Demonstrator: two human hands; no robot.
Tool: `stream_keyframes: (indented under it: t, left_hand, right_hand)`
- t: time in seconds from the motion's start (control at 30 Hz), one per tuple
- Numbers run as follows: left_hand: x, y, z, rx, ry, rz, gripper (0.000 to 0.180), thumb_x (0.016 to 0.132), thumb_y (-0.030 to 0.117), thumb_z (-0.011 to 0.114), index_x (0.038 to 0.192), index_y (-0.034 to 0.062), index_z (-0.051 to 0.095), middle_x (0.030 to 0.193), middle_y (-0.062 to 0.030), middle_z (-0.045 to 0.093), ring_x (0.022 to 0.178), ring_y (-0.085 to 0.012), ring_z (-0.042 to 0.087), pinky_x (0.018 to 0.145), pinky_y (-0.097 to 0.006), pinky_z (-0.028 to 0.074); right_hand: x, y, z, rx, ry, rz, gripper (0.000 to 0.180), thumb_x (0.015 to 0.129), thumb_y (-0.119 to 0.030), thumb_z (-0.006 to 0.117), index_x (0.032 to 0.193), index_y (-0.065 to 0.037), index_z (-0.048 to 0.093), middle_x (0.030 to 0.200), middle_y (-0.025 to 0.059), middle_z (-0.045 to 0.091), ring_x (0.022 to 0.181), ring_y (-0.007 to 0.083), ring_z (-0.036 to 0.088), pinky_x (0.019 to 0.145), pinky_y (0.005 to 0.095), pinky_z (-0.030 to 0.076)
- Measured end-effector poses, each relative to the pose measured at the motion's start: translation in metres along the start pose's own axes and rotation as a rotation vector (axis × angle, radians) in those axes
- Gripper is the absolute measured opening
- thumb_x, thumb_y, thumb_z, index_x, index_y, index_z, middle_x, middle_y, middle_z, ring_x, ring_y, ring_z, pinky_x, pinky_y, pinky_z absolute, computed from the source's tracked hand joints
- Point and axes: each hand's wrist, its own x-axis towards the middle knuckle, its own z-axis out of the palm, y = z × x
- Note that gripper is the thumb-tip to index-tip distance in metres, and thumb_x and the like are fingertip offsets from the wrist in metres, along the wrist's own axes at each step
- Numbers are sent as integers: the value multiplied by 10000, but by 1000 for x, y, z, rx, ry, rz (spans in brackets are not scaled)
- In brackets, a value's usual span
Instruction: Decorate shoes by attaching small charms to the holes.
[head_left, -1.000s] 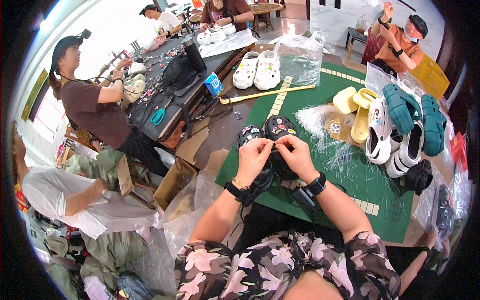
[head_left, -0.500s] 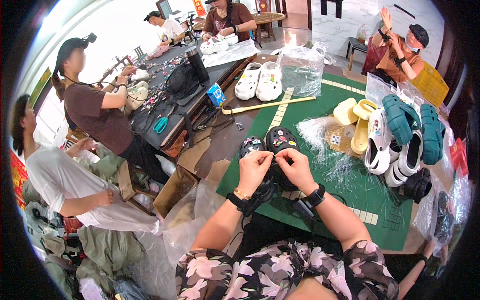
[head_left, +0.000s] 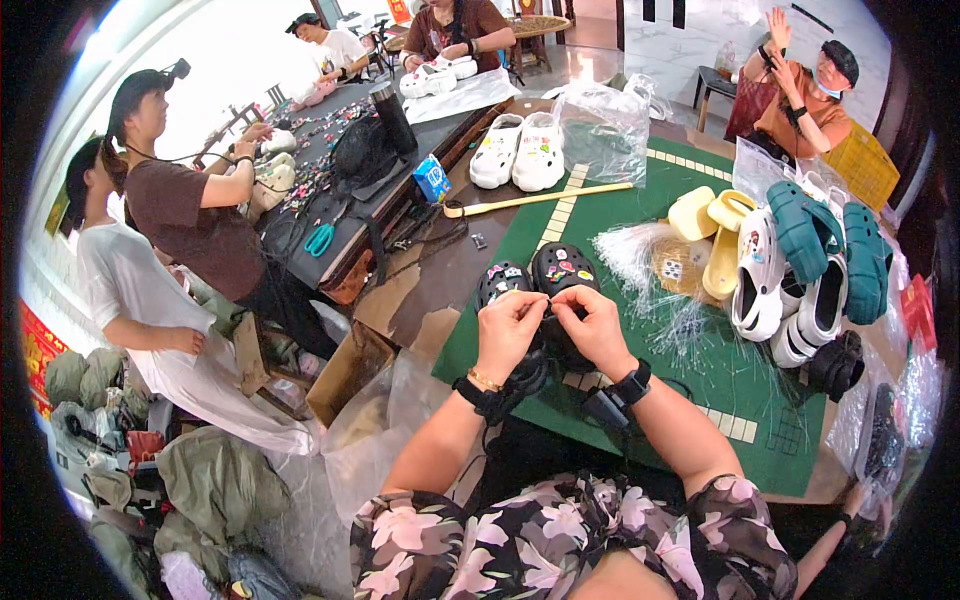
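While the left hand and right hand nearly meet, fingertips pinched narrow, whether on anything I cannot tell, the black shoes lie beneath and just beyond them on the green mat, toes pointing away.

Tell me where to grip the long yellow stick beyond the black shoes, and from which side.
Grip the long yellow stick mid-shaft, probably best from the near side, over the black shoes. It lies crosswise in view, slim and straight, so thumb and fingers can close across it. Dark cords lie near its left end, the plastic bag just beyond its right half.
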Motion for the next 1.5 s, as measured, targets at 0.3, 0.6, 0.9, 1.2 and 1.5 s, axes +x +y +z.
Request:
stream_keyframes:
  t: [0.3,0.6,0.9,1.2,1.5]
  left_hand:
    - [3,-5,2,-83,-16,-22,118,856,104,666,886,-4,700,723,-73,661,616,-96,589,578,-249,458]
    - [2,-1,2,-127,-65,-108,138,873,121,664,901,-10,696,725,-32,655,642,-65,568,590,-238,456]
    - [6,-7,-6,-164,-205,-188,182,889,160,643,880,-17,686,771,12,650,698,-65,564,641,-225,448]
    - [12,-11,-9,-604,-476,-564,95,873,184,646,849,92,656,625,98,470,469,-9,342,413,-189,226]
    - [15,-18,-6,-540,-605,-523,83,875,170,657,852,90,657,627,82,493,484,-22,390,430,-200,269]
  right_hand:
    - [3,0,1,-7,-10,-4,94,824,-49,649,891,17,654,796,71,668,723,123,620,683,270,501]
    - [1,2,-1,-19,-6,-6,92,821,-48,655,890,14,655,797,70,671,727,127,629,683,271,503]
    - [3,-6,2,-8,-49,-20,77,828,-39,648,890,6,657,832,120,665,774,217,652,719,311,514]
    - [-4,-2,-4,128,-100,-12,250,830,41,615,1070,-21,580,725,18,579,686,102,564,664,255,465]
    - [1,2,-11,179,-142,81,242,828,33,607,1065,-14,596,756,15,597,705,91,567,667,247,463]
